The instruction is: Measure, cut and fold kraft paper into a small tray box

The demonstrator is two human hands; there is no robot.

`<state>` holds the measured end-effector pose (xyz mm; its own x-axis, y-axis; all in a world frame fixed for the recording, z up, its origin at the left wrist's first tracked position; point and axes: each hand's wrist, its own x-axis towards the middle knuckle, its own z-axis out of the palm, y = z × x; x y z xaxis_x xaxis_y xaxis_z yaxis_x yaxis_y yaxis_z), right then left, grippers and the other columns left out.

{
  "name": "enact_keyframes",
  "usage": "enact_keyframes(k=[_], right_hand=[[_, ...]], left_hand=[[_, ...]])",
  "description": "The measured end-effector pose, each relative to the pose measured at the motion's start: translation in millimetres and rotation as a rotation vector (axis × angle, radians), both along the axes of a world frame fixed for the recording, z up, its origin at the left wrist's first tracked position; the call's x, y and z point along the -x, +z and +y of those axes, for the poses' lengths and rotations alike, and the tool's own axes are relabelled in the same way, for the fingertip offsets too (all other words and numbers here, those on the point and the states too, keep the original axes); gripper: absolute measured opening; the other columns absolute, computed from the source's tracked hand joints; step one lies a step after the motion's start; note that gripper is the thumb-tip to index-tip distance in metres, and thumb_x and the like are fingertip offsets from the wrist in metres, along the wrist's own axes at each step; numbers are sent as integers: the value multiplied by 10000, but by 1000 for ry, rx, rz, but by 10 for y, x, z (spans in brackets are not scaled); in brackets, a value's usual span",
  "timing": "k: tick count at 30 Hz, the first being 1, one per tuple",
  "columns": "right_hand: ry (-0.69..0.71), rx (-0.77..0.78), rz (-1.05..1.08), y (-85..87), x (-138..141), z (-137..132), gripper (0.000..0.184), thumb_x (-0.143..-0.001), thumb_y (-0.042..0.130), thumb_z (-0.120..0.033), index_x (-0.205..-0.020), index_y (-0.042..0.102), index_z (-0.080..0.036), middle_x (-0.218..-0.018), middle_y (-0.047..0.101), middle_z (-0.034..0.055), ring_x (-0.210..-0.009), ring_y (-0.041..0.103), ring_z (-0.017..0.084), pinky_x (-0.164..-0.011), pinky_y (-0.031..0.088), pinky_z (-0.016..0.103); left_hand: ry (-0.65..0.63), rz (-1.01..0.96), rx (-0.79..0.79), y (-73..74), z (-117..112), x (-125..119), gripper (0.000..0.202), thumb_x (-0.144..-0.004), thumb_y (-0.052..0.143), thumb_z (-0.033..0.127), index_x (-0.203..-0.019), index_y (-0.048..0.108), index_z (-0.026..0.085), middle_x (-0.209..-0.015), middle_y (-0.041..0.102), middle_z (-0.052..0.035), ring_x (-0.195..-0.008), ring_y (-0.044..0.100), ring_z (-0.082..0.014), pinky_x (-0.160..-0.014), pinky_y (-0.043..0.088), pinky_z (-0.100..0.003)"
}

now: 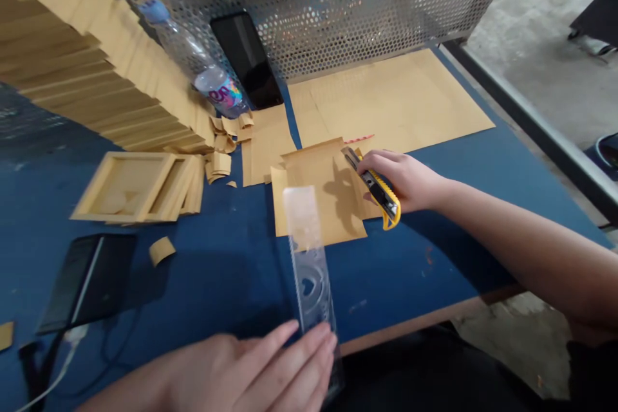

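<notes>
My right hand is closed around a yellow and black utility knife, its blade end resting on a cut piece of brown kraft paper on the blue table. My left hand is at the near edge, fingers together, gripping the near end of a clear plastic ruler. The ruler reaches forward, its far end over the brown paper's left part.
A large brown paper sheet lies behind. Paper scraps, a folded paper box, a fanned stack of brown sheets, a water bottle, a phone against perforated metal panel, and a dark device with cable sit left.
</notes>
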<state>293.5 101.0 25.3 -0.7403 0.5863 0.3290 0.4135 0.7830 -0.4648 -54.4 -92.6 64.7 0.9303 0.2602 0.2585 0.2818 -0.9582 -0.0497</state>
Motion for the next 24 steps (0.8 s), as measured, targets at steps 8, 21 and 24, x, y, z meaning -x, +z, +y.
enact_keyframes(k=[8,21,24], right_hand=[[-80,-21,118,-132,127,91,377,-971,633,-425,-1216,515,-164,-1121,652,131,-950,624,203,-817,520,320],[-235,27,168,-82,151,-90,328,-962,656,-376,-1189,514,-187,-1013,641,76,-824,574,169,-733,477,292],[-306,-5,150,119,134,-285,279,-961,666,-331,-1158,535,-184,-955,636,48,-772,573,153,-688,470,275]], left_hand=[[-59,-198,-61,-207,1241,-441,194,-998,603,72,-1146,729,75,-1178,804,-153,-1141,776,-273,-961,672,-381],[240,-254,441,-541,1201,-787,129,-986,661,225,-1046,756,161,-1108,761,-107,-1075,739,-215,-1008,634,-390],[345,-239,421,-643,1152,-817,331,-1000,679,323,-1256,695,113,-1320,691,-192,-1250,685,-303,-1070,607,-498]])
